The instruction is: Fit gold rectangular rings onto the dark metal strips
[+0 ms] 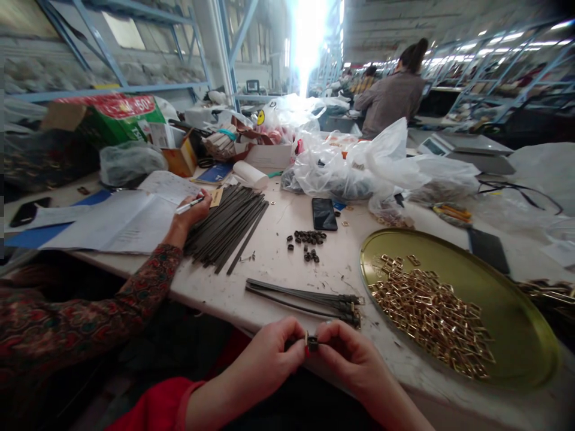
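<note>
Nearest, a red sleeve (157,407) on the left arm, then a left hand (265,353) and a right hand (350,359), fingertips pinched closed from both sides on a small dark metal fitting (312,343), held just off the table edge. Beyond, on a white worktable (274,263), a bundle of dark strips (305,299) with fittings at their ends, right beside a gold tray (503,299) heaped with brass rectangular buckles (426,317), then small dark loops (308,239) and a black phone (324,214). Farther on, a co-worker's hand (193,209) with a pen (188,205) beside a stack of long dark strips (224,224), white plastic bags (332,173), and a person in a grey top (390,99) at the far end.
</note>
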`<state>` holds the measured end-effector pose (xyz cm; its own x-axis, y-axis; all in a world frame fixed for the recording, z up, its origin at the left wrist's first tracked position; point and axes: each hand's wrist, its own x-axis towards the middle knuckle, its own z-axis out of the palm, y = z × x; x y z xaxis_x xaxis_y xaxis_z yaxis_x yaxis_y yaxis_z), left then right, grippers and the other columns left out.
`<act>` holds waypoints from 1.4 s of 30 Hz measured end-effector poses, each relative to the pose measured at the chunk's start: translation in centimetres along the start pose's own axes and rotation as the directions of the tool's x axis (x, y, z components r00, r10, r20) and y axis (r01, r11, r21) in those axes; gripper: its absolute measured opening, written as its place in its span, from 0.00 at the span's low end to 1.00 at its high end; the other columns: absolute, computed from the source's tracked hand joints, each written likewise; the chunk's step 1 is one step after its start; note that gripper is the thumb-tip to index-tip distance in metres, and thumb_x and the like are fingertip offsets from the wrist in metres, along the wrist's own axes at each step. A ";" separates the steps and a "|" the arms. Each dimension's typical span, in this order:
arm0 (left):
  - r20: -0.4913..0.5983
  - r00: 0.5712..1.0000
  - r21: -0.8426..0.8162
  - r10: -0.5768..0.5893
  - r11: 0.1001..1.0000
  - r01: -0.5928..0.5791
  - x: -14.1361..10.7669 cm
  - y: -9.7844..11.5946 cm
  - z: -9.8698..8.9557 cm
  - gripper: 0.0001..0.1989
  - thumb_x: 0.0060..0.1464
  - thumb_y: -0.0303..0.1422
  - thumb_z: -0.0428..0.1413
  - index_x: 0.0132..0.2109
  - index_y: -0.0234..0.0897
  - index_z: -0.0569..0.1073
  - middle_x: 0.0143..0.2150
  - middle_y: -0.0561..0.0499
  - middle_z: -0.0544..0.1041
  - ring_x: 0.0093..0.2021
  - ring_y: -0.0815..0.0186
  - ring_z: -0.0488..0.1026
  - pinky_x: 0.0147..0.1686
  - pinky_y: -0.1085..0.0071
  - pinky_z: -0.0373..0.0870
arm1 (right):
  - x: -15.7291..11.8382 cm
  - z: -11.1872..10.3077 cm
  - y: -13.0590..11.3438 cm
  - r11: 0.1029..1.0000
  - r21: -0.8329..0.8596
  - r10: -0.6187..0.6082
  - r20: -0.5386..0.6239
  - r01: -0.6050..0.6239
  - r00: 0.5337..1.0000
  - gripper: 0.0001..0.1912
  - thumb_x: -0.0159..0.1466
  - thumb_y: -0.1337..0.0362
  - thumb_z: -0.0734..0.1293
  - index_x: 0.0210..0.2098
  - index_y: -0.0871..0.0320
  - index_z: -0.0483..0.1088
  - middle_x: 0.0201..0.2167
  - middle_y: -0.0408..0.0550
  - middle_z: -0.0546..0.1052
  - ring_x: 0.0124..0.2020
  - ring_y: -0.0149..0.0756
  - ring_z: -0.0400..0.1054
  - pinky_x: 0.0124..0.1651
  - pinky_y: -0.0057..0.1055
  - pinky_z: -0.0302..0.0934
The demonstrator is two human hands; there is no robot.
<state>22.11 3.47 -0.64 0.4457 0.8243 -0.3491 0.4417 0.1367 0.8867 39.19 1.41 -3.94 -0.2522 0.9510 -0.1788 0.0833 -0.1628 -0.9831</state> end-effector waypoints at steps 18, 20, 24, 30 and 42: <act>-0.176 0.980 -0.023 0.090 0.995 -0.095 -0.2 -0.2 1.4 0.12 0.57 0.39 0.45 0.36 0.34 0.65 0.33 0.51 0.70 0.35 0.66 0.66 0.35 0.72 0.61 | -1.5 2.1 0.1 0.683 -0.661 -0.511 -0.128 0.311 0.850 0.13 0.62 0.67 0.59 0.46 0.52 0.65 0.42 0.51 0.73 0.45 0.40 0.68 0.45 0.34 0.64; -0.171 0.980 -0.016 0.100 0.994 -0.104 -0.4 -0.3 1.6 0.11 0.57 0.38 0.46 0.37 0.34 0.65 0.35 0.50 0.70 0.36 0.66 0.66 0.36 0.72 0.61 | -1.5 2.2 0.5 0.679 -0.667 -0.531 -0.158 0.306 0.833 0.13 0.62 0.68 0.59 0.45 0.53 0.66 0.42 0.51 0.73 0.45 0.40 0.68 0.45 0.34 0.64; -0.146 0.981 -0.011 0.128 0.991 -0.131 -0.5 -0.5 1.5 0.10 0.58 0.36 0.44 0.38 0.34 0.65 0.34 0.51 0.69 0.35 0.67 0.65 0.36 0.72 0.61 | -1.0 2.0 0.7 0.771 -0.590 -0.456 -0.247 0.240 0.855 0.12 0.62 0.67 0.57 0.42 0.54 0.68 0.37 0.51 0.75 0.41 0.40 0.70 0.41 0.34 0.65; -0.082 0.987 0.012 0.140 0.990 -0.140 -0.3 -1.3 0.4 0.15 0.57 0.30 0.43 0.52 0.35 0.59 0.28 0.55 0.68 0.30 0.69 0.66 0.34 0.74 0.61 | 0.0 1.2 0.4 0.990 -0.125 -0.104 -0.320 0.067 0.942 0.13 0.58 0.57 0.64 0.40 0.56 0.69 0.31 0.46 0.75 0.33 0.37 0.70 0.37 0.32 0.65; 0.085 0.980 -0.270 0.180 0.951 -0.151 1.8 0.1 -1.2 0.15 0.56 0.36 0.49 0.50 0.41 0.71 0.41 0.51 0.74 0.43 0.64 0.68 0.43 0.71 0.62 | 3.1 0.9 0.4 0.850 0.515 0.171 -0.071 -0.111 0.983 0.23 0.47 0.53 0.73 0.40 0.53 0.68 0.28 0.42 0.74 0.27 0.32 0.69 0.33 0.31 0.63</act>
<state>21.99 5.65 -0.78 0.5824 0.7856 -0.2088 0.1427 0.1541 0.9777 37.54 4.07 -4.94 -0.1650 0.9254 -0.3412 -0.3975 -0.3790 -0.8356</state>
